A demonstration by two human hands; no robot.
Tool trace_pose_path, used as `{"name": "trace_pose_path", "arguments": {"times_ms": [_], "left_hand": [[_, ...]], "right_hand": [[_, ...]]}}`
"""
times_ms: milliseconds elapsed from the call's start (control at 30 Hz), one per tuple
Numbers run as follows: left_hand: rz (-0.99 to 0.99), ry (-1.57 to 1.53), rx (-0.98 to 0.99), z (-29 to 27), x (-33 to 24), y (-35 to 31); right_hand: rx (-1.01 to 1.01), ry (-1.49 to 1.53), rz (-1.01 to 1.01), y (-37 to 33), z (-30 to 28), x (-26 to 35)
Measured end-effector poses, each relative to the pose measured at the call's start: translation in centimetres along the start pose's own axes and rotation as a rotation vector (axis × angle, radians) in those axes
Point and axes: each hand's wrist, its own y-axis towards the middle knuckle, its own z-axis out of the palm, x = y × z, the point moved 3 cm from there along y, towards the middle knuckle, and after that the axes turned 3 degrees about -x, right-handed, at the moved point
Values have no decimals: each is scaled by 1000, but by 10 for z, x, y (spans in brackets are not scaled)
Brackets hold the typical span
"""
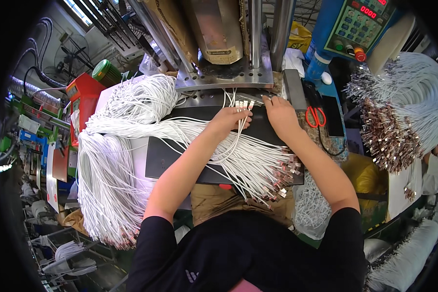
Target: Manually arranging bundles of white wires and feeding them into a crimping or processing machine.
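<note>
My left hand (227,121) is closed round a few white cables (240,134), whose small connector ends (244,104) stand up in a row above my fingers. Just beyond it lies the metal mould plate (204,99) under the press. My right hand (282,117) is at the right end of that plate, fingers curled down against a metal bar (252,99); what they grip is hidden. Beneath my left forearm a thick bundle of white cables (228,155) runs across the black board (161,160), its connector ends fanned out at the near right.
More white cables (104,180) are heaped at the left, hanging over the table edge. Red-handled scissors (316,117) lie to the right, below a control panel (359,27). Another cable bundle (413,97) is at far right. Steel press columns (281,34) rise ahead.
</note>
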Motion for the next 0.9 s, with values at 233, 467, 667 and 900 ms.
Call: {"name": "trace_pose_path", "arguments": {"times_ms": [233, 467, 667, 900], "left_hand": [[74, 378, 1, 11, 1, -9], [90, 461, 38, 20, 10, 0], [28, 247, 45, 23, 8, -4], [12, 315, 40, 10, 9, -3]], "right_hand": [[283, 915, 496, -2, 4, -8], [183, 1139, 857, -20, 43, -12], [165, 1059, 686, -24, 41, -12], [266, 1212, 802, -22, 33, -26]]}}
